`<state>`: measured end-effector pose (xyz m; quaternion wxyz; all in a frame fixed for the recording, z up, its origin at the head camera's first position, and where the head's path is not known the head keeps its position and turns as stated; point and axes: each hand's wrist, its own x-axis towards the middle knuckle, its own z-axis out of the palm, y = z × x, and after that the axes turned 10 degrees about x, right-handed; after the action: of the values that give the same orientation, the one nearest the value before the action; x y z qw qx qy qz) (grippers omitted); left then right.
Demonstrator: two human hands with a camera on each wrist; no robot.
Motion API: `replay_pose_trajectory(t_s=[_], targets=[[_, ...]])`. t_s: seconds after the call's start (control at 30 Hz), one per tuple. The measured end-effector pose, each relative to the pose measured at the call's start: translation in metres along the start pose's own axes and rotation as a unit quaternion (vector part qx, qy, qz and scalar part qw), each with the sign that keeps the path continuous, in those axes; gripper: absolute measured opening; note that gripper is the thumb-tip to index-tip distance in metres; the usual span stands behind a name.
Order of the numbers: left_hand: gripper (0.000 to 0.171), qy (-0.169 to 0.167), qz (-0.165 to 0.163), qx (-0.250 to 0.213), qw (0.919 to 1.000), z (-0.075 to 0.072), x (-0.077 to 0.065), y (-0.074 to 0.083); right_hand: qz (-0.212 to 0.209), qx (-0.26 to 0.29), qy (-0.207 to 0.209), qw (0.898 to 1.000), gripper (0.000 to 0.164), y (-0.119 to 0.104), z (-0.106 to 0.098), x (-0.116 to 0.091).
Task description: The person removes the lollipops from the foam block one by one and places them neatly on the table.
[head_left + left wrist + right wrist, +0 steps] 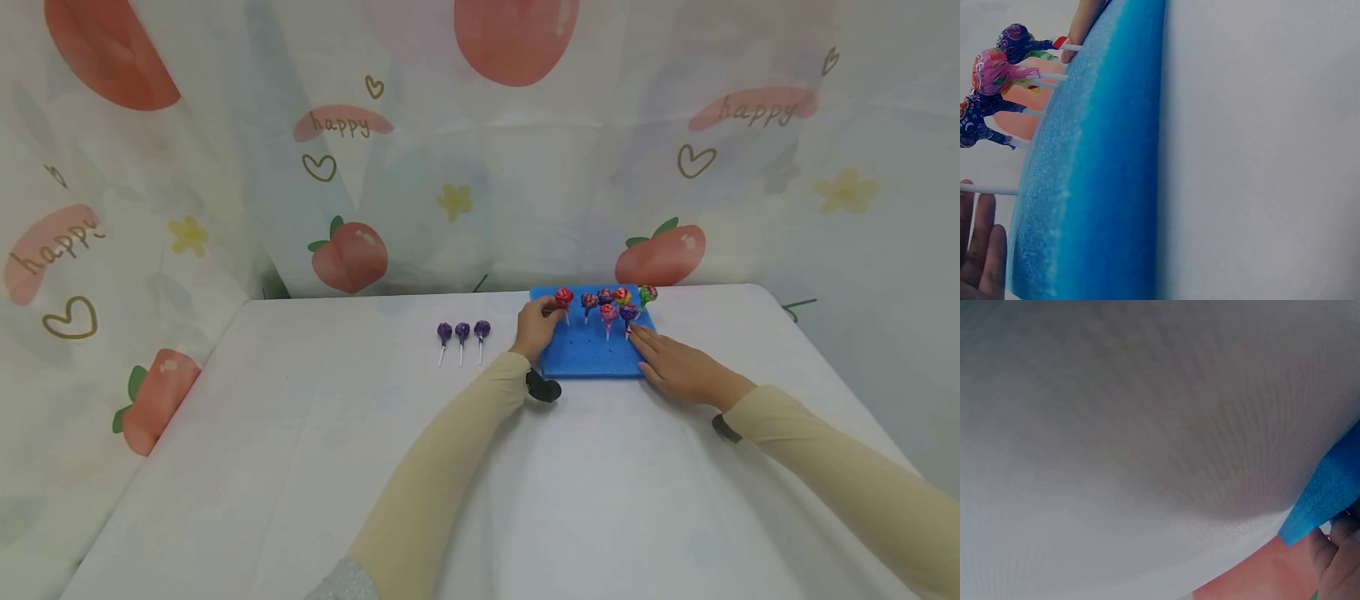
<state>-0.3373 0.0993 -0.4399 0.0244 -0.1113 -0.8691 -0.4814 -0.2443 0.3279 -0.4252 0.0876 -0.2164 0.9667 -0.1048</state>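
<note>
A blue foam board (592, 360) lies on the table with several wrapped lollipops standing in it by their sticks. My left hand (536, 327) is at its left side and pinches a red lollipop (564, 297), whose white stick (991, 189) reaches the foam in the left wrist view. Fairly straight fingers of my right hand (678, 367) rest on the board's right edge, beside a purple lollipop (628, 313). A pink lollipop (607, 313) and a green one (648, 294) stand nearby. In the right wrist view only a corner of the board (1319, 497) and some fingers (1329, 556) show.
Three purple lollipops, the middle one (462, 332) among them, lie in a row left of the board. Small holes dot the board's front part. A white cloth covers the table (300, 450), and a printed curtain (525, 183) hangs behind it.
</note>
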Motion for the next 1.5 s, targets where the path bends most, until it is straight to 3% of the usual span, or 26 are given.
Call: replay_pose_trajectory(t_s=[0.17,0.33,0.5,0.97,1.23,1.5], targets=[[0.02,0.01,-0.003,-0.035,0.9993,0.0,-0.002,0.0,0.001,0.006,-0.003,1.0,0.062,-0.002,0.0,-0.001],[0.02,0.012,0.001,-0.037,0.9992,-0.001,-0.005,0.003,-0.001,0.003,-0.002,1.0,0.062,-0.002,0.001,0.0],[0.02,-0.005,0.015,-0.044,0.9989,-0.01,-0.012,0.007,-0.003,0.005,-0.002,1.0,0.062,-0.003,0.001,-0.001],[0.02,-0.043,0.054,-0.082,0.9943,-0.06,-0.038,0.008,0.0,0.013,-0.002,1.0,0.063,-0.002,-0.001,0.0],[0.022,-0.057,0.05,-0.055,0.9956,-0.089,-0.051,0.002,-0.005,-0.006,0.021,1.0,0.062,-0.004,-0.001,0.0],[0.02,-0.057,0.053,-0.031,0.9965,-0.128,-0.07,-0.009,0.008,-0.006,0.011,1.0,0.062,-0.005,0.001,0.001]])
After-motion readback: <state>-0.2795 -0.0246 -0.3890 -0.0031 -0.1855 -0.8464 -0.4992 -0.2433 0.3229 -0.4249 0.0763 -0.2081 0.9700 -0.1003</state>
